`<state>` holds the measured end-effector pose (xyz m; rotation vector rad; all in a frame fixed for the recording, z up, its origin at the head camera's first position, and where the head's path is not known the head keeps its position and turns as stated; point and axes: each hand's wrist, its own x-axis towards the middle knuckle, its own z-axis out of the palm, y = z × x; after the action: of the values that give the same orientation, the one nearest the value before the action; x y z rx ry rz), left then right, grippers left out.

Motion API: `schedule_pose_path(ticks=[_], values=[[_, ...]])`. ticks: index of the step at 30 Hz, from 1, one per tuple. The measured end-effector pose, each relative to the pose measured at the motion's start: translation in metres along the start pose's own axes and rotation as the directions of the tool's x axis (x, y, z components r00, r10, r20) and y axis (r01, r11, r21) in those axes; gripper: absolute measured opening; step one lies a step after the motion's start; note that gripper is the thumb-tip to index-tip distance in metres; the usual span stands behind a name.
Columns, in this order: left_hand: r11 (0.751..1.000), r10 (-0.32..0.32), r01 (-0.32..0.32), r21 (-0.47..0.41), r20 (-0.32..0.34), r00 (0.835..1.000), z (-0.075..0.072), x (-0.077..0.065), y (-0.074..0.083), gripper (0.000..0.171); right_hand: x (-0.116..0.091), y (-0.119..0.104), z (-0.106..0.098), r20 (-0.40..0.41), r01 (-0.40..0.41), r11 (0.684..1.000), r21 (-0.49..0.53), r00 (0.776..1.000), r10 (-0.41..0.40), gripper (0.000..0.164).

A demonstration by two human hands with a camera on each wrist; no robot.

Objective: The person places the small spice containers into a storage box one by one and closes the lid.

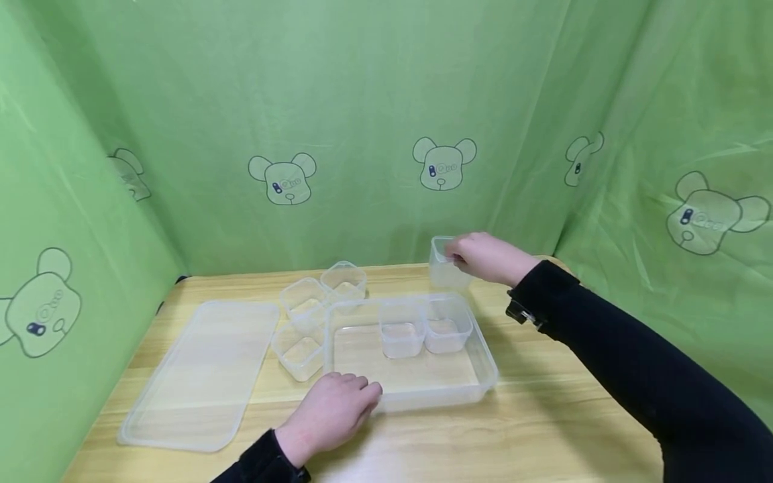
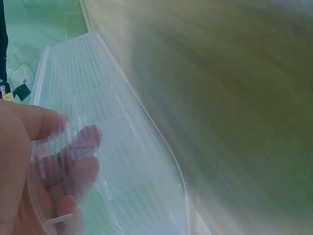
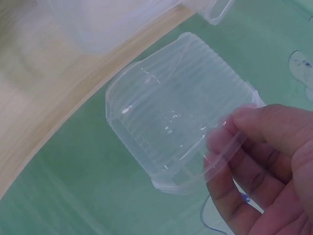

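My right hand pinches the rim of a small clear plastic container, raised at the table's far right edge. Thumb and fingertips lie on either side of its wall in the right wrist view. At the front wall of a large clear plastic box, my left hand grips the rim; some fingers show through the plastic in the left wrist view. Two small containers, one in the middle and one to its right, stand side by side inside the box along its back.
Three more small containers stand left of the box: a front one, a middle one and a back one. A flat clear lid lies on the wooden table at left. Green curtains enclose the table's back and sides.
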<state>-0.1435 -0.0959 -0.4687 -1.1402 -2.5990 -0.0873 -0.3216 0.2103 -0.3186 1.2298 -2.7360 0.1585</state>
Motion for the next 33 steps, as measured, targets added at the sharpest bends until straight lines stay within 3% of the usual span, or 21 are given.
schedule_pose_path(ticks=[13, 33], values=[[1.0, -0.014, 0.014, -0.017, 0.017, 1.0, -0.001, 0.0, 0.0, 0.013, -0.027, -0.032, -0.012, -0.04, 0.077, 0.997, -0.012, 0.996, -0.077, 0.027], [1.0, 0.001, -0.001, 0.003, 0.007, 1.0, 0.0, 0.001, 0.0, 0.013, -0.068, -0.078, -0.011, -0.075, 0.147, 0.987, -0.07, 0.986, -0.152, 0.029]])
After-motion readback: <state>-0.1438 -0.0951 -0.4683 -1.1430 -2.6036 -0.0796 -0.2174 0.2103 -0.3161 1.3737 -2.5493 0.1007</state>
